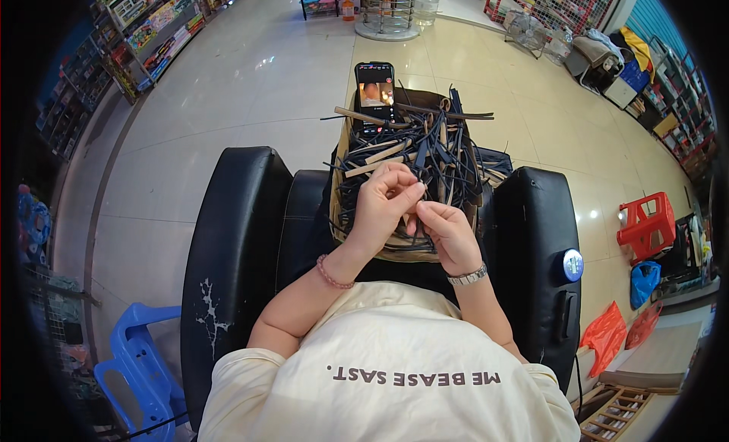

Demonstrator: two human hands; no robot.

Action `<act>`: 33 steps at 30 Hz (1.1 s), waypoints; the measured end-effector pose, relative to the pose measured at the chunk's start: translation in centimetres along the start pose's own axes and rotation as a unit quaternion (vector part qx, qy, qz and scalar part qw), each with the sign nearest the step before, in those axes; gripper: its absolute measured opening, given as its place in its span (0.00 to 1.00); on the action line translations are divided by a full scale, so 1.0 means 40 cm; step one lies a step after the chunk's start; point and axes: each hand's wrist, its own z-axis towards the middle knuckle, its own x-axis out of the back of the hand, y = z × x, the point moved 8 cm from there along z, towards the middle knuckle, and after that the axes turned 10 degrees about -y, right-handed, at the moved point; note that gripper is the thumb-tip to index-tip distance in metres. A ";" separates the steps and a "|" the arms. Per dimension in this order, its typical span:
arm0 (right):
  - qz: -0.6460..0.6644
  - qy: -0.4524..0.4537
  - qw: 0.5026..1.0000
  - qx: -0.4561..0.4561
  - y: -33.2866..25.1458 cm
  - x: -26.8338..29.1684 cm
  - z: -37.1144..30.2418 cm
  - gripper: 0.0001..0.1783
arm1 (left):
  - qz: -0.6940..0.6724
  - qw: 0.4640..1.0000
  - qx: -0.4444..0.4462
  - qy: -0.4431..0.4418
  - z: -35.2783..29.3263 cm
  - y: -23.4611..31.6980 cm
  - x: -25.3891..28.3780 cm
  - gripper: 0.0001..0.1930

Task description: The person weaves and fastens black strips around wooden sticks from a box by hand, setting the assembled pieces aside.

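Both my hands are raised close together over a box of strips. My left hand (386, 201), with a beaded bracelet at its wrist, is closed with thumb and forefinger pinched. Almost touching it, my right hand (449, 231) wears a metal-band watch (468, 275) and pinches too. What lies between the fingertips is too small to make out. Beneath them, the cardboard box (410, 254) sits in front of me, heaped with thin black and tan strips (387, 152), some jutting past its rim. A lit phone (375, 93) stands upright at the box's far side.
Black armrests (235, 244) flank me, the right one (535, 252) carrying a round blue-rimmed item (569, 266). A blue plastic stool (144, 366) is at the lower left, a red stool (647, 225) at the right. Stocked shelves (148, 32) line the tiled floor's left side.
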 end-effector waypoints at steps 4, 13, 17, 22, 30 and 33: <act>0.054 -0.067 0.996 -0.022 0.007 -0.035 -0.006 0.16 | -0.026 0.999 0.030 0.016 0.031 -0.009 0.025 0.03; -0.064 -0.013 0.998 0.016 0.013 -0.038 -0.010 0.13 | -0.131 0.988 0.070 -0.041 0.043 -0.010 0.007 0.05; -0.361 0.225 0.848 0.317 -0.148 -0.008 -0.082 0.08 | -0.105 0.990 0.051 -0.077 0.028 0.014 -0.013 0.05; -0.335 0.241 0.848 0.333 -0.185 0.015 -0.063 0.04 | 0.072 0.995 0.009 -0.069 -0.003 0.030 -0.049 0.05; -0.189 0.165 0.912 0.324 -0.159 0.015 -0.033 0.03 | 0.025 0.994 0.042 -0.093 -0.008 0.016 -0.046 0.05; -0.080 0.140 0.942 0.293 -0.124 0.014 -0.032 0.05 | 0.016 0.993 0.043 -0.111 -0.006 0.024 -0.055 0.05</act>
